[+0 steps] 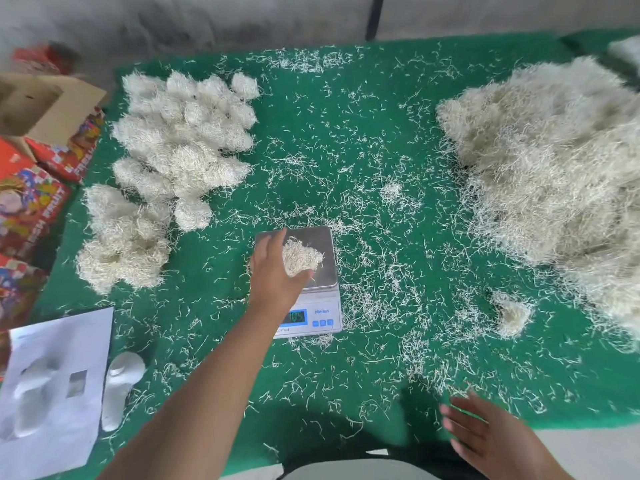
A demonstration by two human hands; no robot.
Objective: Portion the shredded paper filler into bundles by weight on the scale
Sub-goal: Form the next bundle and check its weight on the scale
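With about a dozen or more bundles (180,147) stacked at left and a big loose heap (554,174) still unweighed at right, the left hand (277,268) cups a wad (301,259) on the scale (311,292), the right hand (485,434) hovering spread and empty.

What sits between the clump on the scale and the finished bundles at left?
Nothing solid. The left hand already grips the clump on the scale. Between it and the finished bundles lies only green table cover strewn with loose shreds. The right hand hovers low right, well clear.
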